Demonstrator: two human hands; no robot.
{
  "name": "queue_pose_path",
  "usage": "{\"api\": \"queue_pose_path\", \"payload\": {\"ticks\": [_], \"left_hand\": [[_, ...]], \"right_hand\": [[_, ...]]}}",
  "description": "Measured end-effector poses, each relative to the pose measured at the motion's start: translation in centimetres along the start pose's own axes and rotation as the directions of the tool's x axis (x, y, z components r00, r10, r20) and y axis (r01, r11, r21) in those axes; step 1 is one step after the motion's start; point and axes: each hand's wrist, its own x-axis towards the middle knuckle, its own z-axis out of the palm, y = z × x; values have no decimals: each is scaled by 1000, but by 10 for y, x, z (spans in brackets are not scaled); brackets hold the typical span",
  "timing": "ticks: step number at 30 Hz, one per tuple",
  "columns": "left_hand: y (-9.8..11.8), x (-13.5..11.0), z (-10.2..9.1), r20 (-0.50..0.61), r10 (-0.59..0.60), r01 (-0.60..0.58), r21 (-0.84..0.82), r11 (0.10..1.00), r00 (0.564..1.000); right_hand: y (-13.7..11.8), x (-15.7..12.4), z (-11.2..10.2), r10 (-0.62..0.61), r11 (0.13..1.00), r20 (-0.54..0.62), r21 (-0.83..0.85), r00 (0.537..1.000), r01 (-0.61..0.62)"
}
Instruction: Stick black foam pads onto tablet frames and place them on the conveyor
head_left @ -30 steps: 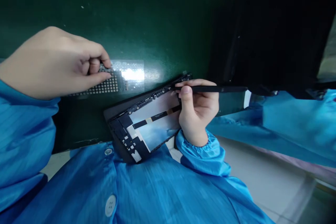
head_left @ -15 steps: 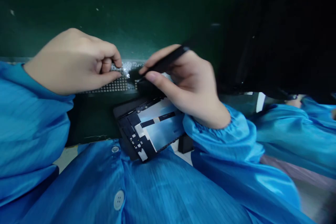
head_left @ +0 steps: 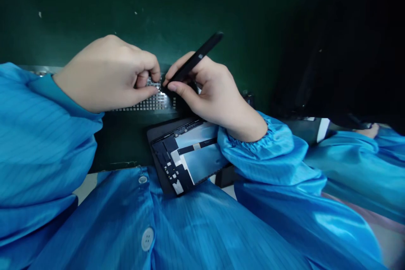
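My left hand (head_left: 109, 74) is curled, its thumb and fingers pinched on the edge of a clear sheet of small square pieces (head_left: 148, 101) that lies on the dark green mat (head_left: 190, 4). My right hand (head_left: 210, 90) grips black tweezers (head_left: 193, 60), their tip down on the same sheet beside my left fingertips. An opened tablet-like device (head_left: 186, 154) with black parts and a pale panel lies at the mat's near edge, partly under my right sleeve.
A large black shape (head_left: 344, 50) fills the right side. Another person's blue sleeve and hand (head_left: 363, 133) show at the right, past a white edge. My blue coat with buttons (head_left: 147, 238) fills the bottom.
My right hand left the device and carried the tweezers up and left to the sheet, meeting my left fingertips. The view shifted, so both hands sit more to the right.
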Motion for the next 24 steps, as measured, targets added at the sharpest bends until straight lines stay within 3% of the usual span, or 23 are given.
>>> {"api": "queue_pose_path", "payload": {"ticks": [3, 6, 8, 10, 12, 14, 18, 24], "left_hand": [[-3, -1, -2, -24, 28, -29, -54, 998, 999], [15, -8, 0, -76, 7, -6, 13, 1000, 997], [42, -17, 5, -106, -62, 78, 155, 985, 992], [74, -28, 14, -68, -111, 124, 247, 961, 992], [102, -38, 25, 14, -105, 97, 277, 956, 994], [118, -42, 36, 64, -97, 73, 300, 951, 993], [116, -41, 49, 85, -76, 47, 300, 953, 993], [101, -40, 51, 81, -28, 1, 316, 949, 996]], "right_hand": [[-1, -1, -11, 59, 972, 6, 226, 998, -59], [-4, -36, -32, 135, 904, -165, 423, 977, -54], [-6, -80, -45, 201, 911, -404, 411, 892, -19], [-6, -131, -53, 254, 929, -613, 369, 748, -12], [-3, -179, -52, 308, 929, -709, 367, 635, -41], [4, -214, -44, 344, 926, -730, 368, 591, -84], [20, -246, -20, 272, 961, -773, 245, 573, -127], [30, -249, -6, 135, 990, -779, 84, 612, -111]]}}
